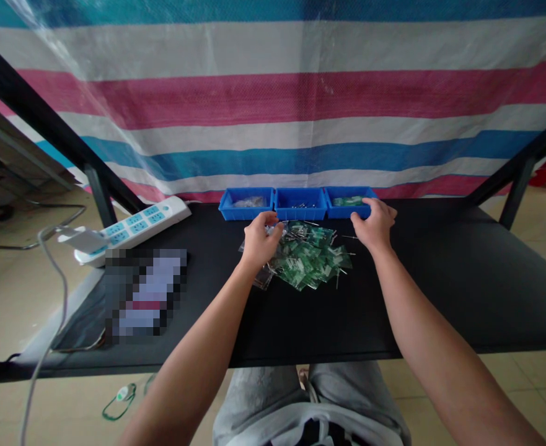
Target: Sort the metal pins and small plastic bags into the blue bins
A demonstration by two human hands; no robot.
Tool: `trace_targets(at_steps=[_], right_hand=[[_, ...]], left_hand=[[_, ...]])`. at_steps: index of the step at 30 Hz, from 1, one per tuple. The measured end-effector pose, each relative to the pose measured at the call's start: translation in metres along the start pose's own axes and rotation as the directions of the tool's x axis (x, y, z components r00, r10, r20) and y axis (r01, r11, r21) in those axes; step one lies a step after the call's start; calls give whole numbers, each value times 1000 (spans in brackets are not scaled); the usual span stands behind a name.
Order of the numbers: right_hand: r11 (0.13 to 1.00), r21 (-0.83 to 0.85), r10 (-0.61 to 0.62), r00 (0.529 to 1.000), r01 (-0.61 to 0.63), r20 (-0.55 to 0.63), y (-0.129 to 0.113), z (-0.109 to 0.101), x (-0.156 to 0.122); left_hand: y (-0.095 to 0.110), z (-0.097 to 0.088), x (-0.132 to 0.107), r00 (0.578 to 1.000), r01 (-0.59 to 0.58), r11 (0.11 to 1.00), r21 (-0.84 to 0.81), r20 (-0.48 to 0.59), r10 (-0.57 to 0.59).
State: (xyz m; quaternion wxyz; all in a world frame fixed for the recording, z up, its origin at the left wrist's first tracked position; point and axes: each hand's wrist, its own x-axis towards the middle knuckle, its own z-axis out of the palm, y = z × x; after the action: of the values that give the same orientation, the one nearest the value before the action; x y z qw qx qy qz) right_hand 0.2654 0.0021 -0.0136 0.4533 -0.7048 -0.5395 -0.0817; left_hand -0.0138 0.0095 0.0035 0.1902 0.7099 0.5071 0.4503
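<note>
A loose pile of small green and clear plastic pieces with thin metal pins (307, 257) lies on the black table. My left hand (259, 241) is at the pile's upper left edge, its fingers curled and thumb close to the forefinger; what they hold, if anything, is too small to make out. At the right blue bin (347, 210), my right hand (378, 226) has its thumb by the front wall and its forefinger over the rim, around the near right corner. Green pieces lie in that bin. Metal pins are in the middle blue bin (300, 214), clear pieces in the left blue bin (247, 212).
On the left of the table (463, 279) lie a white power strip (170, 214) with a plugged-in charger (83, 238) and a blurred-out flat object (149, 294). Black frame bars (59, 124) slant up at both sides. A striped plastic sheet (273, 99) hangs behind.
</note>
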Motion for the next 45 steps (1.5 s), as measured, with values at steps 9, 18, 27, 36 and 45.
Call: trace_targets(at_steps=[9, 18, 27, 36, 45], right_hand=[[904, 294, -358, 925, 310, 125, -41, -3, -21], [776, 509, -630, 475, 371, 615, -76, -9, -50], [861, 458, -488, 614, 221, 621, -77, -8, -48], [783, 609, -235, 850, -122, 472, -80, -4, -47], [683, 705, -451, 870, 191, 202, -92, -17, -50]], left_hand=[[-6, -3, 3, 995, -89, 991, 98, 43, 85], [-8, -3, 3, 988, -145, 975, 171, 74, 134], [-3, -3, 2, 985, -152, 974, 169, 111, 134], [4, 1, -7, 972, -130, 985, -113, 182, 149], [17, 5, -16, 899, -437, 900, -12, 18, 437]])
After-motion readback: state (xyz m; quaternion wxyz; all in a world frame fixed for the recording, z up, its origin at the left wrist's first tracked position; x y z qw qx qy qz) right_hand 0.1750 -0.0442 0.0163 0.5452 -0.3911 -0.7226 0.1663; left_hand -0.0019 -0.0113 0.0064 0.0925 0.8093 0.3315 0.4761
